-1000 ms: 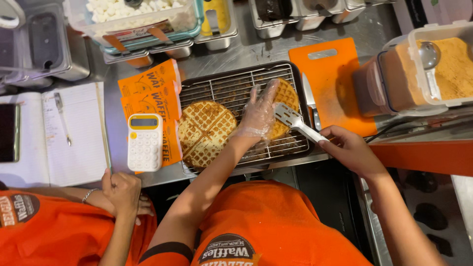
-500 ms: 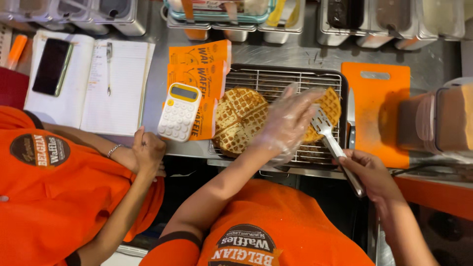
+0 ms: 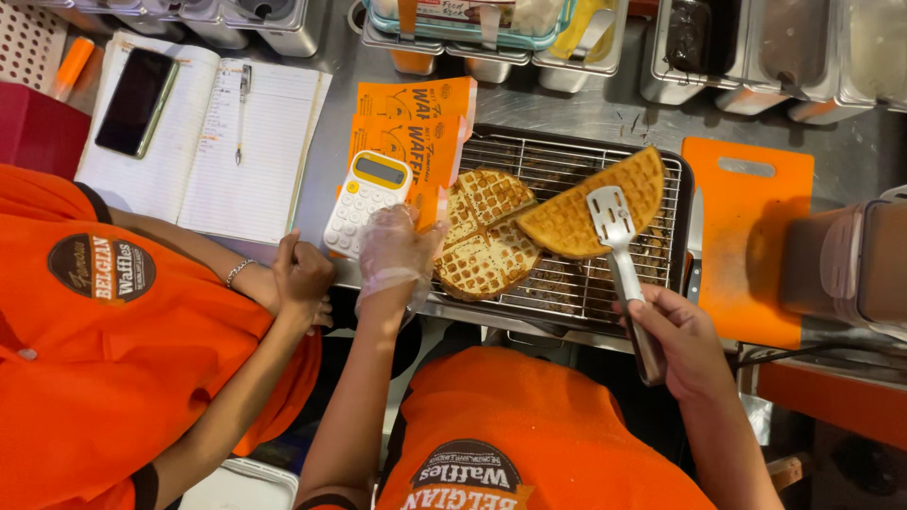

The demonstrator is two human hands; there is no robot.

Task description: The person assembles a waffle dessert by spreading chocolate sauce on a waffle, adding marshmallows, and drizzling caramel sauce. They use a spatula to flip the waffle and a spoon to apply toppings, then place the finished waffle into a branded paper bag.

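The waffle piece [image 3: 584, 212] looks light, crisp-edged and brittle, so it would likely snap if pinched at a tip; the safest support is from beneath, under its broad middle, as the slotted spatula [image 3: 612, 219] does now; it is a golden-brown wedge with a curved outer edge and a grid of pockets, raised and tilted above the wire rack [image 3: 576, 283], its point overlapping the round waffle [image 3: 484, 236] lying there; the right hand [image 3: 682, 332] has its fingers closed around the spatula handle; the gloved left hand [image 3: 395, 247] rests loosely curled, holding nothing, at the counter [image 3: 605, 113] edge beside the calculator [image 3: 367, 200].
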